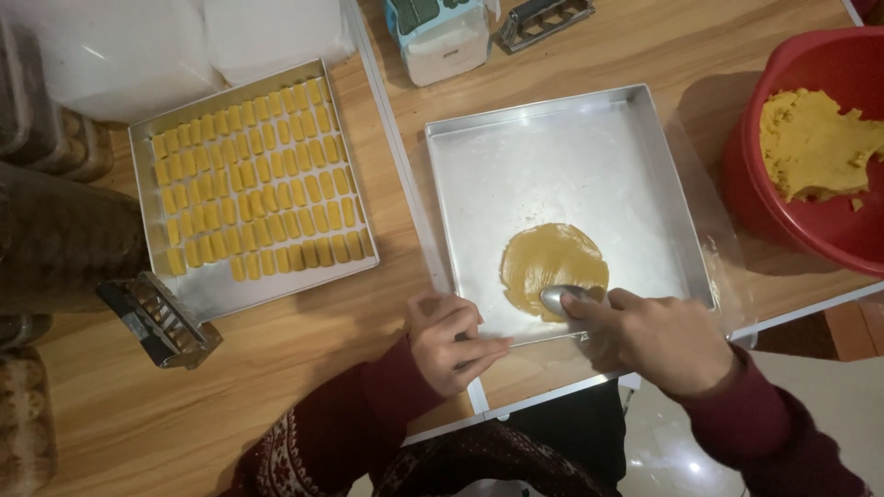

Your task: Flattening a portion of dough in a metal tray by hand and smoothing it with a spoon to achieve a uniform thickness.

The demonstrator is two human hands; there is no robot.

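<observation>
A flat round disc of dough [553, 267] lies in the near part of a square metal tray [589, 138] on the wooden table [276, 368]. The dough is tan-yellow, thin, pressed smooth, with faint circular marks on its surface and a slightly uneven edge; the rest of the tray floor around it is bare and dull with a whitish film. The right hand [658, 339] is closed around a metal spoon [564, 296], whose bowl rests on the near edge of the disc. The left hand [453, 342] lies at the near left corner of the tray, fingers curled and touching its rim, holding nothing else. To the right, a red bowl [783, 212] contains a rough lump of the same yellow dough [815, 143], well apart from the disc. To the left, a second tray [212, 294] carries close rows of small yellow oblong pieces [258, 179]. A dark metal cutter frame [158, 320] lies just beside that tray's near corner.
</observation>
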